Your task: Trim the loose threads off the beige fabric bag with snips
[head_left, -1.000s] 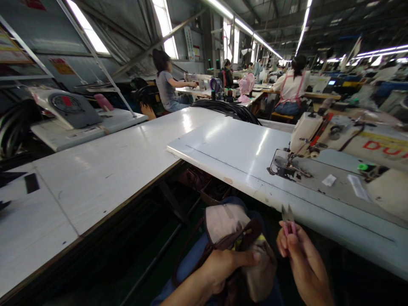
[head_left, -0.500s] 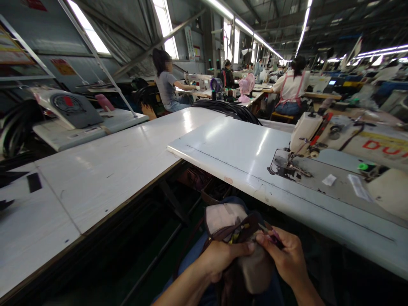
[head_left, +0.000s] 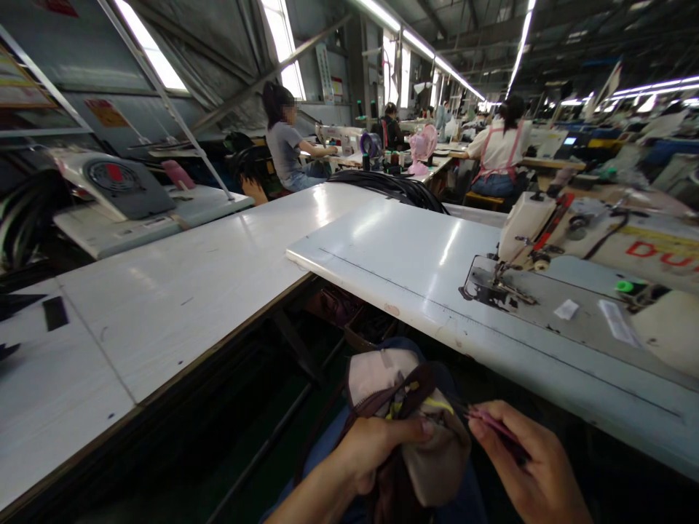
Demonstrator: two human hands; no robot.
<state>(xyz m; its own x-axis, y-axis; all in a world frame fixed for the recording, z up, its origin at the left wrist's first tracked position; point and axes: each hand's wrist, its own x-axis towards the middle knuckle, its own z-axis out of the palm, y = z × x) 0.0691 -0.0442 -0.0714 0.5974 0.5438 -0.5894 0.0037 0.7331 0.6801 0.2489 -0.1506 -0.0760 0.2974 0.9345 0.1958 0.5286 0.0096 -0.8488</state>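
Pouch [head_left: 415, 429] of beige cloth with a brown zipper sits low in the middle of the frame, gripped by the left hand [head_left: 371, 455]. Just right of it, the right hand [head_left: 532, 466] pinches pink snips [head_left: 494, 429], tips seemingly touching the pouch. Above right stands a sewing machine [head_left: 590, 240] on its white table [head_left: 404, 262].
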